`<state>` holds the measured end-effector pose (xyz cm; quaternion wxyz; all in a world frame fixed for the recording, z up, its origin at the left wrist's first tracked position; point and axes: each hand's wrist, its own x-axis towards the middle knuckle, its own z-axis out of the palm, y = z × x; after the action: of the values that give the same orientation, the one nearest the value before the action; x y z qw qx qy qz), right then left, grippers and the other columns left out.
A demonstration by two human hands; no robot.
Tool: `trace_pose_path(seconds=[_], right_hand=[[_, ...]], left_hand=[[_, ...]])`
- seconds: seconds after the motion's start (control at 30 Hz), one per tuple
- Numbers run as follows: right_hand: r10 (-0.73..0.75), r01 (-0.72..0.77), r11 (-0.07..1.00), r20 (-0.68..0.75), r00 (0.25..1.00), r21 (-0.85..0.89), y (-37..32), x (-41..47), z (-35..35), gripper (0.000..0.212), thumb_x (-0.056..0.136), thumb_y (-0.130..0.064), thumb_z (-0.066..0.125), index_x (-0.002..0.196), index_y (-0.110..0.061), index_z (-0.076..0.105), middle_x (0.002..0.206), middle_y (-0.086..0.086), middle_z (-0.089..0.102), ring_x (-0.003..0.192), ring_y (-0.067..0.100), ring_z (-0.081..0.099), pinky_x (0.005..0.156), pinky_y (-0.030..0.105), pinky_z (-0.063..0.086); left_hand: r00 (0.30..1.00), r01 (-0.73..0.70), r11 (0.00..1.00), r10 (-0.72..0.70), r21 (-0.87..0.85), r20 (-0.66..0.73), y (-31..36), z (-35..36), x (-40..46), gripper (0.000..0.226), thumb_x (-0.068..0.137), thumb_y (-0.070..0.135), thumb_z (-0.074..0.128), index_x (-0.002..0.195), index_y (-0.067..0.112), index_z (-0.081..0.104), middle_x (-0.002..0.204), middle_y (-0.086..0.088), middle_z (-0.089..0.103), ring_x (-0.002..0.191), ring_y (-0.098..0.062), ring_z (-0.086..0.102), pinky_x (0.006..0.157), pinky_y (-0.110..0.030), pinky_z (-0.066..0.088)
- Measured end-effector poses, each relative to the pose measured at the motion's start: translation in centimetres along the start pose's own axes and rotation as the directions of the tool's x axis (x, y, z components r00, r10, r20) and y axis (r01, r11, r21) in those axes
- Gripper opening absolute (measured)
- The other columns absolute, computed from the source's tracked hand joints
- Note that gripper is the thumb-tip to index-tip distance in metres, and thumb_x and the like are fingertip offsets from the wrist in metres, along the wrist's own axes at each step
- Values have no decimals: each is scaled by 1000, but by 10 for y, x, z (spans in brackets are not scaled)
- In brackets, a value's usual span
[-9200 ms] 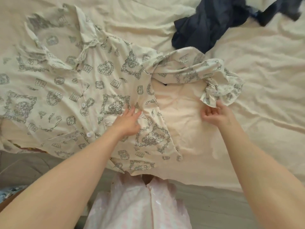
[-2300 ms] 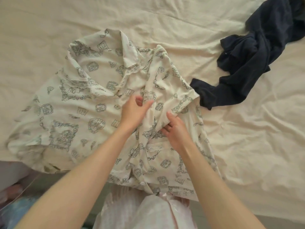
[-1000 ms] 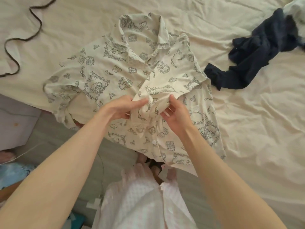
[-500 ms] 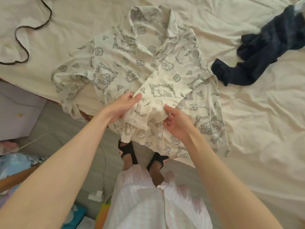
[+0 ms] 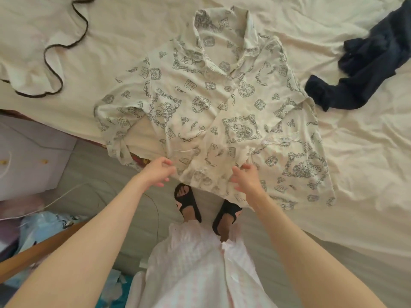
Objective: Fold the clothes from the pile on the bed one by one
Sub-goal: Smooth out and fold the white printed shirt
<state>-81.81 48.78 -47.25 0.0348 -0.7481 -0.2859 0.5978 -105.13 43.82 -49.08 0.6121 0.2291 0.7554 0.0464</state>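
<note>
A cream shirt (image 5: 213, 103) with a grey cartoon print lies spread on the bed (image 5: 360, 165), front up. Its collar points away from me and its hem hangs over the bed's near edge. My left hand (image 5: 159, 172) is at the left part of the hem, fingers loosely curled, fingertips just touching the fabric edge. My right hand (image 5: 244, 178) is at the middle of the hem with its fingers spread and its thumb against the cloth. Neither hand grips the shirt.
A dark navy garment (image 5: 360, 70) lies crumpled on the bed to the shirt's right. A cream garment with dark wavy trim (image 5: 33, 52) lies at the far left. Below the bed edge are grey floor, my black sandals (image 5: 188, 202), a white cabinet (image 5: 29, 161) and a cable.
Both hands have let go of the shirt's front placket and slid down to the hem. The front panel now lies flatter, and the view has pulled back from the bed.
</note>
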Motion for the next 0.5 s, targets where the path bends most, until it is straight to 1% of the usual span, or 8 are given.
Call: trace_pose_path(seconds=[0.03,0.1,0.17,0.2,0.3,0.4,0.47,0.5], right_hand=[[-22,19,999,-60,998,-47,0,0,3,50,96,-20,49,141,-7,29,129,8,51,103,20,56,92,37,48],[-172,110,954,-209,963,-278,-4,-2,10,54,96,-21,49,143,-7,27,144,9,39,126,24,44,103,41,39],[-351,148,830,-297,888,-537,-10,-5,23,55,94,-24,48,143,-8,28,146,11,36,134,27,35,108,45,33],[-417,166,772,-291,861,-614,-16,-6,31,56,94,-26,48,143,-9,28,147,10,34,135,27,32,110,46,30],[-535,296,605,-103,838,-739,-39,0,61,56,95,-29,45,146,-15,25,154,9,24,142,27,20,113,49,22],[-604,455,398,146,784,-797,-63,10,96,55,98,-32,41,148,-19,22,158,7,14,146,27,9,115,48,15],[-637,539,273,270,722,-796,-74,18,118,55,99,-33,41,148,-20,21,158,8,12,146,28,7,114,49,17],[-634,566,223,323,702,-793,-78,22,128,55,99,-33,41,148,-21,20,159,8,11,146,28,6,114,50,17]], left_hand=[[998,1,999,-3,-42,-57,-6,-8,2,27,94,22,54,120,16,50,117,-4,55,84,-15,58,67,-29,51],[979,-31,991,3,-133,-206,-15,-26,6,20,94,17,51,114,15,51,118,-9,57,87,-19,59,76,-35,51],[915,-82,985,13,-153,-403,-21,-48,8,21,95,15,48,116,12,52,120,-13,57,98,-24,58,88,-38,49],[870,-107,988,40,-109,-492,-23,-60,10,24,95,14,46,119,10,52,121,-13,56,101,-23,56,90,-35,46],[743,-158,983,180,93,-645,-19,-97,21,32,98,16,41,128,7,44,128,-14,48,113,-25,48,91,-31,36],[638,-216,953,303,213,-708,-3,-138,43,39,98,16,37,136,6,37,138,-18,38,128,-30,36,105,-36,30],[635,-241,942,334,232,-697,10,-164,59,47,97,16,43,141,6,31,144,-17,33,134,-30,30,110,-37,25],[667,-249,946,324,210,-671,14,-174,66,52,95,18,48,143,8,30,145,-16,32,135,-30,30,112,-38,25]])
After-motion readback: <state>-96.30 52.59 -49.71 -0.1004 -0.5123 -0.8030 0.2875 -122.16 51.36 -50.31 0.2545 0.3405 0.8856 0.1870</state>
